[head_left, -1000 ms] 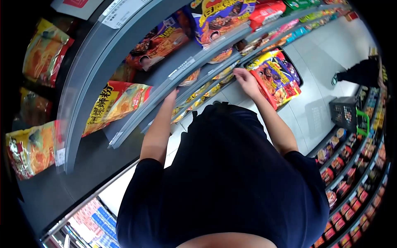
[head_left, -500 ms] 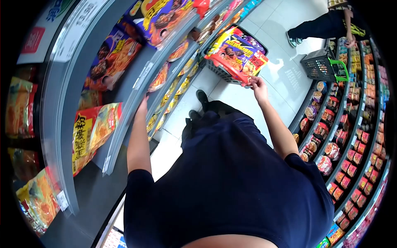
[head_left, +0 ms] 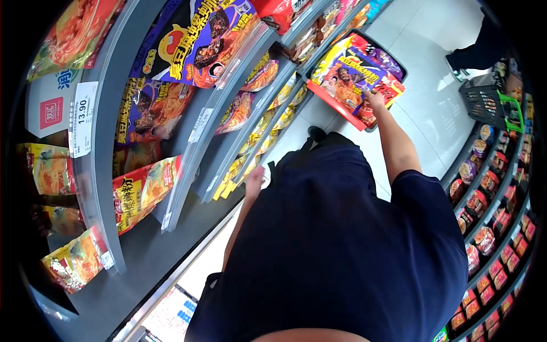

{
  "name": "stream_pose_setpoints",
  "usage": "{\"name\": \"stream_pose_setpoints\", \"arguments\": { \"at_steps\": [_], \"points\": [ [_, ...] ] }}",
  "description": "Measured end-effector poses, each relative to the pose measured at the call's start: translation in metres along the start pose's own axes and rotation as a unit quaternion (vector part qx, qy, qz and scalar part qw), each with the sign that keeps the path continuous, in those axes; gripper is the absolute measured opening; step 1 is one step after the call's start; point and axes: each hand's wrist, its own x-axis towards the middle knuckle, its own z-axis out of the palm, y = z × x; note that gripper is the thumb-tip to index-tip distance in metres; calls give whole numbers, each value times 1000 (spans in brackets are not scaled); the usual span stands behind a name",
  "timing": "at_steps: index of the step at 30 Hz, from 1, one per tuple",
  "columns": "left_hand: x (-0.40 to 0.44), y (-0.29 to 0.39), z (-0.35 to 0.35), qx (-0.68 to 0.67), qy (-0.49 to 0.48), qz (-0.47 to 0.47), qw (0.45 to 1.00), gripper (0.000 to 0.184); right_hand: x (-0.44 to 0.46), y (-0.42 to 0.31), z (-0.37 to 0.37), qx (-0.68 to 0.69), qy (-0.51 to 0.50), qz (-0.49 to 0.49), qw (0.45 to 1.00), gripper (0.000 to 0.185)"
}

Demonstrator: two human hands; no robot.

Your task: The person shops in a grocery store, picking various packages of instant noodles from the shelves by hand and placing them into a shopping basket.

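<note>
My right hand reaches over a dark shopping basket on the floor. Its bent fingers are closed on a purple and yellow instant noodle pack lying on top, near the pack's right side. A red strip runs along the basket's near side. Beneath and beside that pack show other packs, one of them dark purple. My left hand hangs low beside the left shelf, apart from the shelf edge. It is small and blurred, so its fingers cannot be read, and no object shows in it.
Shelves on the left hold purple noodle packs and yellow-red packs; a price tag is fixed on one edge. Another basket with a green handle stands at right, near a person's dark trouser leg. Cup noodles fill the right shelves.
My left hand has come off the shelf edge and dropped towards my body. My right hand has moved from the basket's near red edge onto the purple pack. The view has shifted.
</note>
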Motion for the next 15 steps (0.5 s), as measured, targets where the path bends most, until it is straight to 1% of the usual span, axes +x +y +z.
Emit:
{"name": "stream_pose_setpoints", "arguments": {
  "at_steps": [1,2,3,4,6,7,8,10,12,13,14,15],
  "points": [
    [69,-110,-25,289,-93,135,943,27,-3,-7,5,-31,7,27,999,48],
    [119,-186,-42,516,-103,308,793,30,-2,-18,9,-62,14,49,997,51],
    [102,-180,-43,229,-154,151,949,32,0,-22,9,-132,26,40,990,59],
    [80,-169,-43,-108,-113,7,988,33,23,4,14,-103,39,-28,994,62],
    [11,-75,-31,-27,-21,-67,997,34,35,1,11,-236,81,-38,968,59],
    [-8,-51,-28,-62,12,-90,994,37,27,-9,14,-261,105,-118,952,55],
    [-14,-36,-29,-29,19,-87,996,40,14,-22,12,-283,128,-200,929,51],
    [-17,-17,-28,-26,39,-63,997,38,-29,-72,10,-299,86,-277,909,41],
    [-16,9,-22,0,33,-6,999,39,-102,-141,5,-298,43,-366,881,30],
    [-21,37,-15,20,32,24,999,37,-131,-167,0,-297,34,-470,830,26],
    [-20,53,-9,24,33,78,996,32,-155,-192,-7,-289,26,-569,770,22],
    [-18,70,-3,49,10,131,990,31,-177,-218,-17,-252,-29,-602,757,21]
  ]
}}
